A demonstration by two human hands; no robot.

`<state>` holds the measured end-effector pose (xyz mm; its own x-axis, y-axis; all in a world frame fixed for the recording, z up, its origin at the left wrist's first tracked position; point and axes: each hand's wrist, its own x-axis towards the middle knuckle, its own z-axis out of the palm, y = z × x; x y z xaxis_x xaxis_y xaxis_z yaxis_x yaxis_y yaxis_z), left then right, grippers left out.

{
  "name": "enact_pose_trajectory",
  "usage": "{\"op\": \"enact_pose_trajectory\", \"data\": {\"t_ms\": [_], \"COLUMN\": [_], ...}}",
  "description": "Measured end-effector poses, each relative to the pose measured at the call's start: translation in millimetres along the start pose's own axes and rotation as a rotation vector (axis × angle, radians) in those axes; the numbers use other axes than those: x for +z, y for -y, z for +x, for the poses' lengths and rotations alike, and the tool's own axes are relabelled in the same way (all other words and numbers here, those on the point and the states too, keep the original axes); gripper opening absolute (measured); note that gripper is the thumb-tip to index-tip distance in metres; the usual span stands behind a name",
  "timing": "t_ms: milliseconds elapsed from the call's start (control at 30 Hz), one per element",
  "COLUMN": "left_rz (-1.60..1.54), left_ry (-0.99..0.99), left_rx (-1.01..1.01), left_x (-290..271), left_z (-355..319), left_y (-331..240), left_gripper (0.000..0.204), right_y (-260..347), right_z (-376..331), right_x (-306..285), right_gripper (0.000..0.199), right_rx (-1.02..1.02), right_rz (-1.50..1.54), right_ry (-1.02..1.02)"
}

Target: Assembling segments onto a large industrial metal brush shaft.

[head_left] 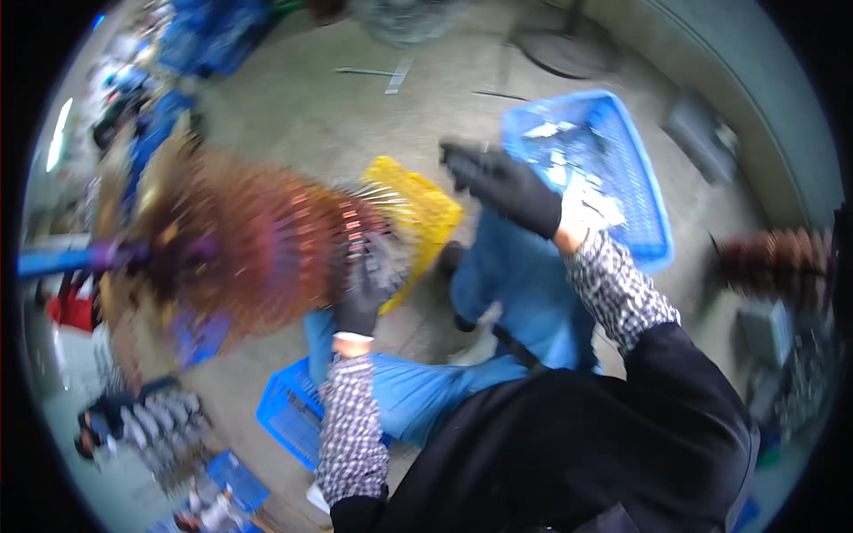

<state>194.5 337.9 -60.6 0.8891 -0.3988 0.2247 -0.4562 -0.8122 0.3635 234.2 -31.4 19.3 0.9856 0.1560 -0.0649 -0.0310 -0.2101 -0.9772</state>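
Observation:
My left hand (358, 306), in a black glove, reaches up against the right end of a large round rack (258, 244) hung with rows of coppery and silvery pieces. Motion blurs its fingers among the thin metal strips (386, 258), so its grip does not show. My right hand (506, 182), also black-gloved, is held in the air with fingers stretched to the left and nothing visible in it. It hovers beside a blue plastic basket (662, 240) holding small shiny flat pieces. Behind the rack's right end stands a yellow perforated basket (435, 213).
A blue pole (58, 260) runs into the rack's left end. Another blue crate (289, 409) sits on the floor by my left leg. Coppery stacked pieces (773, 265) lie at the right. A round stand base (569, 53) is at the back, and blurred people and crates fill the left.

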Motion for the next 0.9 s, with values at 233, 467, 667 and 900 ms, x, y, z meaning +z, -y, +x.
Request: {"op": "enact_pose_trajectory", "data": {"t_ms": [233, 467, 667, 900], "left_rz": [0.157, 0.038, 0.137, 0.206], "left_ry": [0.093, 0.041, 0.038, 0.09], "left_rx": [-0.023, -0.023, -0.026, -0.065], "left_x": [-22.3, -23.6, -23.5, -22.0], "left_z": [5.7, 12.1, 12.5, 17.1], "left_y": [0.7, -38.7, -42.7, -44.2], "left_gripper": [0.05, 0.055, 0.056, 0.053], "right_y": [-174.8, -349.7, -366.9, -369.4], "right_z": [-61.4, -149.9, -118.4, -128.7], "right_x": [-159.1, -95.6, -41.7, -21.9], "right_gripper": [0.071, 0.091, 0.07, 0.04], "right_rx": [0.387, 0.684, 0.798, 0.606], "right_rz": [-0.56, -0.784, -0.783, -0.815], "right_ry": [-0.448, -0.031, -0.004, 0.357]}}
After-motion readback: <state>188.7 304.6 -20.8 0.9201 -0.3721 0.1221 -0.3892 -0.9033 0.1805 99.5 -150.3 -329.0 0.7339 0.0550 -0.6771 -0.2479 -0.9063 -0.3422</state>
